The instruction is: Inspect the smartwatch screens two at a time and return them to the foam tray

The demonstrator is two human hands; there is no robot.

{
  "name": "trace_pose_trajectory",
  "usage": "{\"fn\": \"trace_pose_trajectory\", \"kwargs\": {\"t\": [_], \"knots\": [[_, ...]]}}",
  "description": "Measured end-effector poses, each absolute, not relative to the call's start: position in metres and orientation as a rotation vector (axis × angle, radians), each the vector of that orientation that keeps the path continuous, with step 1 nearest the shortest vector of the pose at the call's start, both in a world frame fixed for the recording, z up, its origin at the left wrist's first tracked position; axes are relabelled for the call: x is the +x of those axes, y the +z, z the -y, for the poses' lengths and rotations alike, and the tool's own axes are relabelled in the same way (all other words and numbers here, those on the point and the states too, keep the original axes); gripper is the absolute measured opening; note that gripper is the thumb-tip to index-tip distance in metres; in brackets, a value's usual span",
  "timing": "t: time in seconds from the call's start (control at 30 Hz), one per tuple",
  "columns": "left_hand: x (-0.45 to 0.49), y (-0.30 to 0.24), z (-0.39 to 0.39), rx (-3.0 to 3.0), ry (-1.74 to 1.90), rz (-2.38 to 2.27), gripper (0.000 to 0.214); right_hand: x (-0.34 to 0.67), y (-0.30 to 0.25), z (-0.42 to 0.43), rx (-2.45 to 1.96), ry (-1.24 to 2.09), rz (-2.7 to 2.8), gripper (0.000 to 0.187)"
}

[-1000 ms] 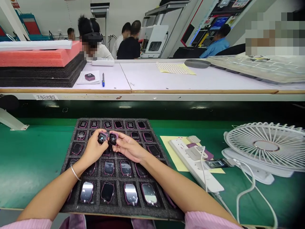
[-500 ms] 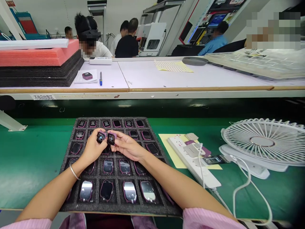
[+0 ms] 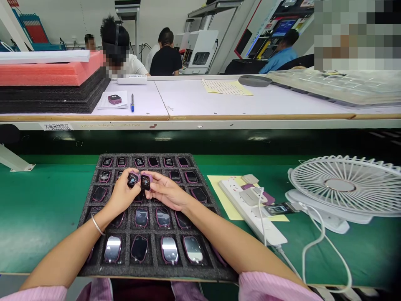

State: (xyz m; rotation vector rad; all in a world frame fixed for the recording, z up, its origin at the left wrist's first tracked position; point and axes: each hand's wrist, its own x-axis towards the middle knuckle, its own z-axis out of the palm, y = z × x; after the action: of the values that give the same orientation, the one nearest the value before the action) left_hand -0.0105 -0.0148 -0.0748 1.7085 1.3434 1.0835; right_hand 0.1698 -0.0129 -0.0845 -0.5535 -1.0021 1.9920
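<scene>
My left hand [image 3: 124,193] grips a purple smartwatch [image 3: 133,179] without a strap, its dark screen lit with small marks. Close beside it, a second purple smartwatch [image 3: 145,182], also lit, is pinched in the fingers of my right hand [image 3: 166,191]. Both watches are held up side by side, screens toward me. Beneath my hands lies a dark grey foam tray [image 3: 153,234] whose square pockets hold several more watch bodies, such as a watch with a shiny screen [image 3: 169,249] in the front row. My wrists and forearms cover some pockets.
Right of the tray, a white power strip [image 3: 250,213] with plugs lies on yellow paper [image 3: 219,184]. Farther right are a white fan [image 3: 341,186] and its cable. On the shelf behind stand stacked foam sheets [image 3: 46,77], a pen [image 3: 132,103] and another watch [image 3: 114,99]. Co-workers sit beyond.
Both hands keep hold of the watches in almost the same pose. The view has shifted slightly. In the background, the people's heads have moved a little.
</scene>
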Motion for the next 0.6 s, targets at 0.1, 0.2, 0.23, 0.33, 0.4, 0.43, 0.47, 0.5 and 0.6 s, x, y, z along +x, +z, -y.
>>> {"fn": "trace_pose_trajectory", "kwargs": {"t": [0.1, 0.2, 0.23, 0.33, 0.4, 0.43, 0.47, 0.5, 0.6], "knots": [[-0.0108, -0.0756, 0.0146, 1.705, 1.076, -1.341, 0.03, 0.1703, -0.0843, 0.0132, -0.554, 1.988, 1.016, 0.051], [-0.0116, -0.077, 0.014, 1.696, 1.081, -1.331, 0.031, 0.1706, -0.0843, 0.0136, -0.557, 1.987, 1.022, 0.051], [-0.0117, -0.0776, 0.0137, 1.69, 1.089, -1.325, 0.031, 0.1707, -0.0844, 0.0136, -0.557, 1.986, 1.02, 0.051], [-0.0114, -0.0791, 0.0126, 1.668, 1.13, -1.284, 0.031, 0.1711, -0.085, 0.0132, -0.549, 1.99, 1.009, 0.053], [-0.0111, -0.0797, 0.0121, 1.652, 1.15, -1.248, 0.031, 0.1714, -0.0853, 0.0127, -0.538, 1.999, 1.002, 0.053], [-0.0109, -0.0798, 0.012, 1.645, 1.156, -1.235, 0.031, 0.1716, -0.0854, 0.0125, -0.531, 2.003, 1.0, 0.053], [-0.0109, -0.0798, 0.012, 1.64, 1.159, -1.227, 0.031, 0.1716, -0.0855, 0.0124, -0.524, 2.005, 1.001, 0.052], [-0.0109, -0.0796, 0.0121, 1.635, 1.161, -1.225, 0.031, 0.1716, -0.0855, 0.0124, -0.518, 2.006, 1.002, 0.051], [-0.0113, -0.0785, 0.0126, 1.604, 1.158, -1.231, 0.032, 0.171, -0.0855, 0.0127, -0.508, 2.001, 1.005, 0.05]]}}
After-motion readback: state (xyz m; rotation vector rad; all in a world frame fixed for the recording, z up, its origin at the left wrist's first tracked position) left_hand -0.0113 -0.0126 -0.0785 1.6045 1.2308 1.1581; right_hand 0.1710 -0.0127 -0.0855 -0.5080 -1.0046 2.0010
